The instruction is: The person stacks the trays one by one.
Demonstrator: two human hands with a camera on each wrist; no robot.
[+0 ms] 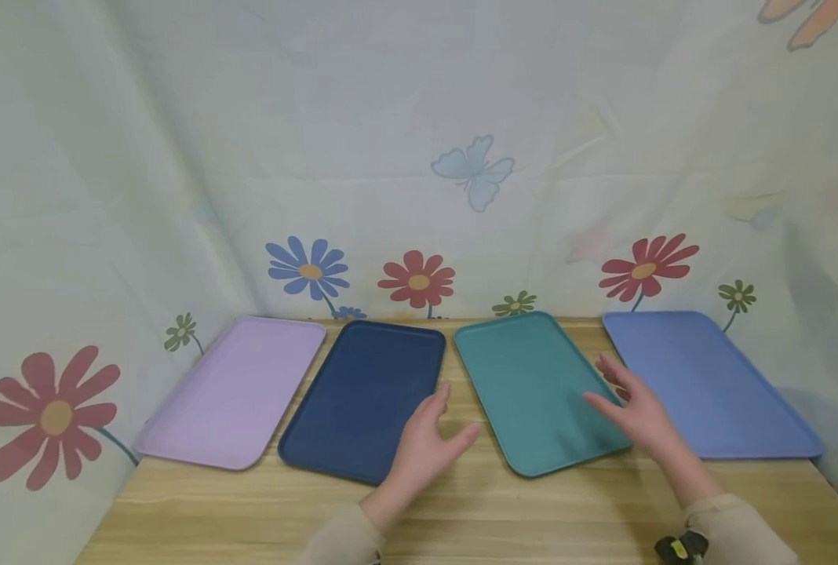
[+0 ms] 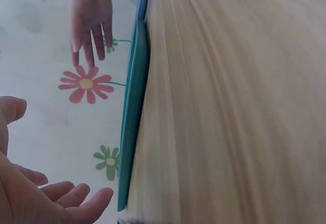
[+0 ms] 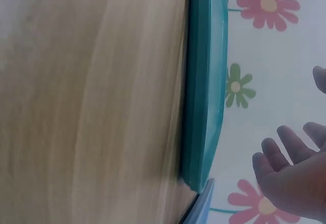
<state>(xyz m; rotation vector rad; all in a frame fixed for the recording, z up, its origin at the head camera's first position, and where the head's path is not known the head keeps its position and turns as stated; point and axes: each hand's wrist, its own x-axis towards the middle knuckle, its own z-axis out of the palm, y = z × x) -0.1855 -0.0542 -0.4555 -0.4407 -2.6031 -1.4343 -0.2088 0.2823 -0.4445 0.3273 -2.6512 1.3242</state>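
Farthest left of your fingers, a big red flower (image 1: 55, 417) is showing on the backdrop (image 1: 362, 157). The lilac tray (image 1: 231, 392) is lying next, well apart from your left fingertips and to their left, slanting away from you on the wooden table (image 1: 461, 518). The navy tray (image 1: 366, 396) is lying closer, just left of your left fingers and reaching beyond them; its near right edge is running partly behind them. Your left hand (image 1: 422, 449) is hovering there, coming out of a pale sleeve (image 1: 344, 537). Its fingers are reaching forward, relaxed and uncurled, and its thumb is standing apart toward the right.

A strip of table is showing just right of that thumb, and a pale butterfly (image 1: 474, 173) is showing on the backdrop, beyond and above your left fingertips. The teal tray (image 1: 532, 384) is lying between your two hands, right of the left fingers and reaching under the right thumb; its right edge is passing below the right fingers. Your right hand (image 1: 638, 412) is hovering near that edge, its thumb pointing left over the tray. Its fingers are extending loosely, spread a little and standing apart from the rim in the right wrist view. A dark device (image 1: 682, 548) is sitting at your right cuff, behind those fingers. The blue tray (image 1: 715, 392) is lying just right of them.
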